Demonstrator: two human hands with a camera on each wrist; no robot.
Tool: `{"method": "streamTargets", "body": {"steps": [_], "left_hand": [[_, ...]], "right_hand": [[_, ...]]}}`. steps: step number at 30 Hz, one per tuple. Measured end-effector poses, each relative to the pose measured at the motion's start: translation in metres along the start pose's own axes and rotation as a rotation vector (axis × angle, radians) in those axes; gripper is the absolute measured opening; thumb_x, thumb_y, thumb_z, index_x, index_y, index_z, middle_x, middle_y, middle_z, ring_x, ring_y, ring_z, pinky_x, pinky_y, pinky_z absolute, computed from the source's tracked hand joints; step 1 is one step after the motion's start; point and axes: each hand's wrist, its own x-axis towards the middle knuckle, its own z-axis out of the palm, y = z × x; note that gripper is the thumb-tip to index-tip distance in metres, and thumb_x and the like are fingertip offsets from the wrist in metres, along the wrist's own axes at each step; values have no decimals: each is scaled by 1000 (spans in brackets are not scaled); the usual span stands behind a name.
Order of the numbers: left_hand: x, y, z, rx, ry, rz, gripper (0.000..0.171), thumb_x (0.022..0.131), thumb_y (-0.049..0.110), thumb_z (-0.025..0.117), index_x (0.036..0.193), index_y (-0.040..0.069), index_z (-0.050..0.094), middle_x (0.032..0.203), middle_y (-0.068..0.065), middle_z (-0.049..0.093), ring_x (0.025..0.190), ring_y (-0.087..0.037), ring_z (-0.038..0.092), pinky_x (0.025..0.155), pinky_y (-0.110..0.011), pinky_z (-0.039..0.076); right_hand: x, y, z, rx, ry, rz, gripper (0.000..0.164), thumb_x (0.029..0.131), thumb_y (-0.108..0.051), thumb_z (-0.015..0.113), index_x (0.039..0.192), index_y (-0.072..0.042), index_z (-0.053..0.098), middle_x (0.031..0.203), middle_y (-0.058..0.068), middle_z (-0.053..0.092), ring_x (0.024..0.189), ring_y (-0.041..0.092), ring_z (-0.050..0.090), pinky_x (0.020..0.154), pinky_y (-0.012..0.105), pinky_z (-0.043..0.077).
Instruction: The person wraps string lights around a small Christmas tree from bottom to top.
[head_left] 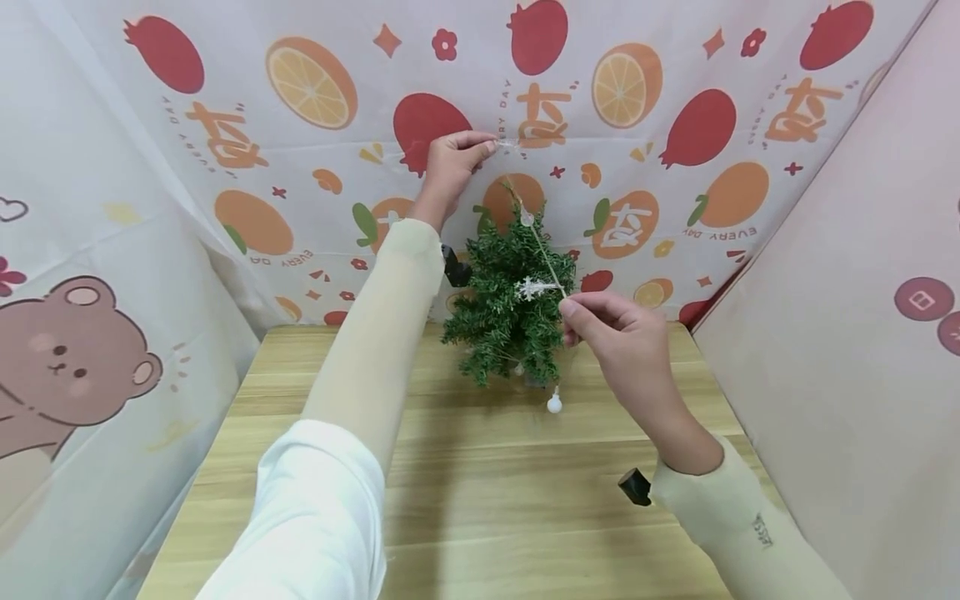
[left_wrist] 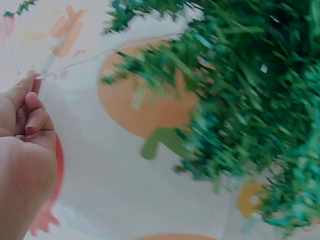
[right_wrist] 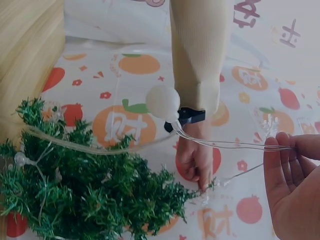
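Observation:
A small green artificial Christmas tree (head_left: 506,300) stands at the back of the table, with clear string lights (head_left: 545,252) on it. Above and left of its tip, my left hand (head_left: 453,171) pinches the thin wire (left_wrist: 107,53) between thumb and fingertips. To the right of the tree, my right hand (head_left: 630,350) pinches another stretch of the wire. By those fingers are a clear snowflake light (head_left: 531,288) and, in the right wrist view, a white ball light (right_wrist: 163,101) hanging from the wire. Lower down, a white bulb (head_left: 554,403) dangles near the tree's base.
The wooden table (head_left: 525,500) reaches back to a white curtain (head_left: 465,75) printed with fruit. A bear-printed sheet (head_left: 75,375) hangs on the left and a pale sheet (head_left: 847,350) on the right. A black device (head_left: 635,487) sits at the right wrist.

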Motion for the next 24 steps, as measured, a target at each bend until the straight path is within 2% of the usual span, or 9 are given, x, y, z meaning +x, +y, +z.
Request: {"method": "streamTargets", "body": {"steps": [5,13,20,24], "left_hand": [[-4,-17,-8,-43,56,-27,21,96,14,71,114,6,77,94,2,70,85,-16,56,91,-37,47],[-5,-36,-20,-181,147,-40,20,94,13,73,111,5,77,95,2,73,86,-14,60,96,-39,48],[-10,-54,-32,-270,173,-44,18,95,11,71,111,5,77,105,3,70,89,-13,60,100,-39,47],[-12,-69,-38,-315,193,-57,16,94,9,71,108,4,77,103,2,69,84,-12,58,98,-39,46]], "right_hand": [[-1,0,10,-10,-30,-16,17,96,-19,71,102,-3,75,83,8,69,74,22,68,74,33,60],[-5,-3,24,-17,-74,-18,16,96,-18,71,103,-5,76,82,10,69,74,22,67,70,33,59],[-9,3,32,-12,-129,17,15,96,-19,71,103,-7,76,83,12,70,75,20,68,69,27,57],[-13,9,37,-26,-167,10,14,97,-21,70,102,-10,76,82,13,69,73,19,68,63,28,54]]}}
